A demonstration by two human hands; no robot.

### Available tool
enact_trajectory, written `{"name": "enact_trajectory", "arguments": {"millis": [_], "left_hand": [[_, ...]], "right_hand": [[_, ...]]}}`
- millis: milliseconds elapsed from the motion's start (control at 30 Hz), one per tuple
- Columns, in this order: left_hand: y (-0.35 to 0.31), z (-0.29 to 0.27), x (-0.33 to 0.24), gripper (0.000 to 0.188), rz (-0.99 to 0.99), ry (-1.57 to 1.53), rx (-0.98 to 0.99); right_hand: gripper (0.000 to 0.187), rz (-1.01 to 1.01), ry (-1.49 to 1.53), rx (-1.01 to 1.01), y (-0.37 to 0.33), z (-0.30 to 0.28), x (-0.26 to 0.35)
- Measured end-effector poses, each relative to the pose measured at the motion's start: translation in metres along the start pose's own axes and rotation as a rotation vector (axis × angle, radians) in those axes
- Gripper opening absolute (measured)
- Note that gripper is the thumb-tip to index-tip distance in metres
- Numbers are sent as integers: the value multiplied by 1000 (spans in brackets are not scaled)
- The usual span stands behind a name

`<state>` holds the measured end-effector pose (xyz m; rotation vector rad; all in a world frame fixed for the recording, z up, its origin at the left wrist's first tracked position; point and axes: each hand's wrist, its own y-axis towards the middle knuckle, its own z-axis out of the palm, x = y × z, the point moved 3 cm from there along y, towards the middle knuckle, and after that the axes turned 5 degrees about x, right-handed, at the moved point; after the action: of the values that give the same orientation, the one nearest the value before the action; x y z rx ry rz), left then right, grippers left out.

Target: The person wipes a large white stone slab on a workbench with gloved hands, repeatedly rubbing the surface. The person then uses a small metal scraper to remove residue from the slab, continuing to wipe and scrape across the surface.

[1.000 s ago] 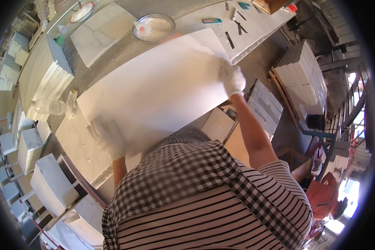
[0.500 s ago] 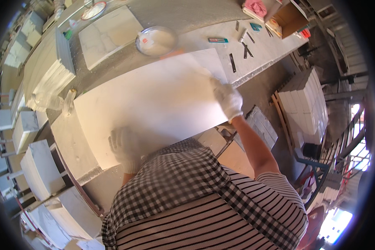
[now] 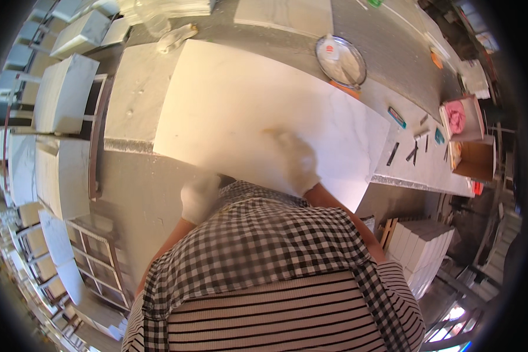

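Observation:
A large white tile (image 3: 229, 94) with faint grey veining lies on the worktable, its near edge close to my checked apron (image 3: 258, 234). My right hand (image 3: 296, 161), in a white glove, is over the tile's near middle part; motion smears its fingers, so whether it holds anything is unclear. My left hand (image 3: 198, 198), also gloved, is just off the tile's near edge beside the apron, blurred with its fingers hidden. A small dark patch shows between that hand and the apron; I cannot make out what it is.
Beyond the tile sits a round metal dish (image 3: 358, 61) holding a white bottle (image 3: 330, 50). Black blades (image 3: 393, 154) and a teal case (image 3: 397, 117) lie at right, near an open cardboard box (image 3: 472, 159). Stacked tiles (image 3: 67, 94) stand left; a wrapped stack (image 3: 419, 249) stands lower right.
My view has turned, swinging the table round in the picture. My right hand has left the tile's right edge for its near middle. My left hand has come off the surface toward the apron.

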<state>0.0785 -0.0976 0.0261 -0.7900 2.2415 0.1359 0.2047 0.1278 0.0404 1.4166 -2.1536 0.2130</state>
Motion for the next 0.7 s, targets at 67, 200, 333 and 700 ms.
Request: {"name": "enact_trajectory", "arguments": {"millis": [67,200,333,700], "left_hand": [[-10,6,16,32,-226,-243,12],[-22,26,36,49,-648,-761,18],[-25,37,42,59,-595,-788,85],[-2,30,48,64,-596,-893,123]], "right_hand": [[20,-256,122,25,12,13,43],[16,-408,-71,338,49,24,63],[19,-445,-146,-25,142,12,26],[25,-599,-124,476,44,26,75]]}}
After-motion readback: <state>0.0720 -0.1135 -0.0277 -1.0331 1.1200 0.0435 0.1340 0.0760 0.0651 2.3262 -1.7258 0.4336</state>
